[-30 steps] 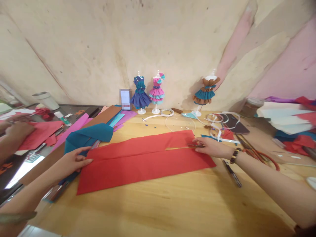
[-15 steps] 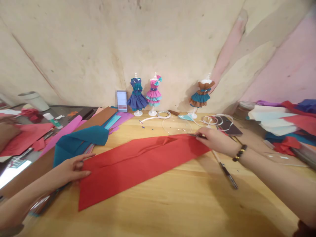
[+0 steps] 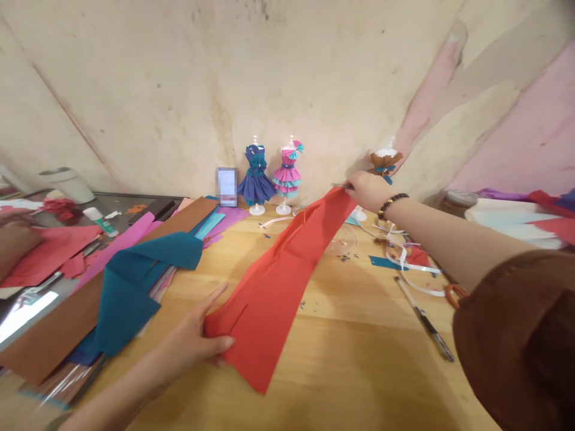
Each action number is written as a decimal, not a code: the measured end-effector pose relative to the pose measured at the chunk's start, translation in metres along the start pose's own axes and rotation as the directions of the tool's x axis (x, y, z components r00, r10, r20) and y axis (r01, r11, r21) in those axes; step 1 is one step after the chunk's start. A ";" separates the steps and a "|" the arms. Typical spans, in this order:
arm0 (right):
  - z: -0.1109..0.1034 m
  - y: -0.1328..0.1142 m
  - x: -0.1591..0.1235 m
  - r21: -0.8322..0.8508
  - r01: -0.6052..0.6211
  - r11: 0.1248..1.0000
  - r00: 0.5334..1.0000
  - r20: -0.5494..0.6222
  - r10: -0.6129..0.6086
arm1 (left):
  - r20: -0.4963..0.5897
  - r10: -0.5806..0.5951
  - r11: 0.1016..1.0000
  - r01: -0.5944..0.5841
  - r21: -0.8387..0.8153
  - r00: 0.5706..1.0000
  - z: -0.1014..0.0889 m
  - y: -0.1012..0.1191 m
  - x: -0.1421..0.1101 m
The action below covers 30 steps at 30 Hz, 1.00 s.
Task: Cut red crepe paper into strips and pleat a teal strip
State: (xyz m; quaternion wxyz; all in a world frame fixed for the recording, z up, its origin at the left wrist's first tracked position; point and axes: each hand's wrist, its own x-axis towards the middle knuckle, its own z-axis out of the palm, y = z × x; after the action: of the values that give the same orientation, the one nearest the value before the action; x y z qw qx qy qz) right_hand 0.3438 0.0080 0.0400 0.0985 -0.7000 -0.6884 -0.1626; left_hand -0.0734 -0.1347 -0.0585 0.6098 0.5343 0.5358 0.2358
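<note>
above the wooden table (image 3: 341,359), long red paper strip (image 3: 278,281) stretched near-left to far-right, left hand (image 3: 193,341) pinching its near end, right hand (image 3: 368,190) closed on far end, teal paper (image 3: 130,281) left

Counts, taken outward from the long red paper strip (image 3: 278,272):
- Red paper strips held up off the light wooden desk (image 3: 350,359): one.
- Hands on that strip: two, the left hand (image 3: 197,335) at its near end, the right hand (image 3: 369,190) at its far end.
- Small paper-dress mannequins by the wall beyond the strip: three — blue dress (image 3: 256,178), pink dress (image 3: 288,175), brown-and-teal dress (image 3: 384,163), partly hidden by the right hand.
- Folded teal paper sheets (image 3: 135,281) left of the strip: one.
- Black pens (image 3: 424,319) right of the strip: one.
</note>
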 end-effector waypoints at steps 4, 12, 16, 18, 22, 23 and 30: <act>0.008 -0.012 0.023 0.067 -0.002 0.998 0.998 -0.055 0.005 | -0.009 -0.055 0.956 0.050 -0.290 0.998 0.039 0.007 0.011; 0.024 -0.053 -0.003 0.306 0.166 0.938 0.985 0.002 -0.175 | 0.086 -0.146 0.807 0.169 -0.566 0.986 0.096 0.008 0.016; 0.037 -0.066 -0.070 0.425 0.122 0.897 0.974 0.124 -0.191 | 0.185 -0.096 0.790 0.187 -0.583 0.978 0.107 0.003 0.015; 0.045 -0.067 -0.107 0.465 0.058 0.884 0.971 0.179 -0.158 | 0.208 -0.086 0.772 0.197 -0.604 0.974 0.109 0.001 0.016; 0.057 -0.063 -0.161 0.513 -0.120 0.850 0.958 0.284 -0.036 | 0.196 -0.131 0.744 0.227 -0.628 0.972 0.114 0.001 0.016; 0.059 -0.062 -0.169 0.526 -0.163 0.835 0.952 0.306 -0.007 | 0.196 -0.132 0.741 0.228 -0.632 0.972 0.116 0.002 0.016; 0.063 -0.071 -0.186 0.674 -0.329 0.662 0.922 0.381 0.071 | 0.218 -0.036 0.695 0.181 -0.695 0.975 0.135 0.010 0.017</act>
State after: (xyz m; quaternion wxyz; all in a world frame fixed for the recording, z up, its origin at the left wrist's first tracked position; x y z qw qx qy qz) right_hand 0.2786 -0.1402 -0.0918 0.2713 -0.6920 -0.6197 0.2518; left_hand 0.0575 -0.1707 -0.0760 0.8289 0.2445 0.3743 0.3362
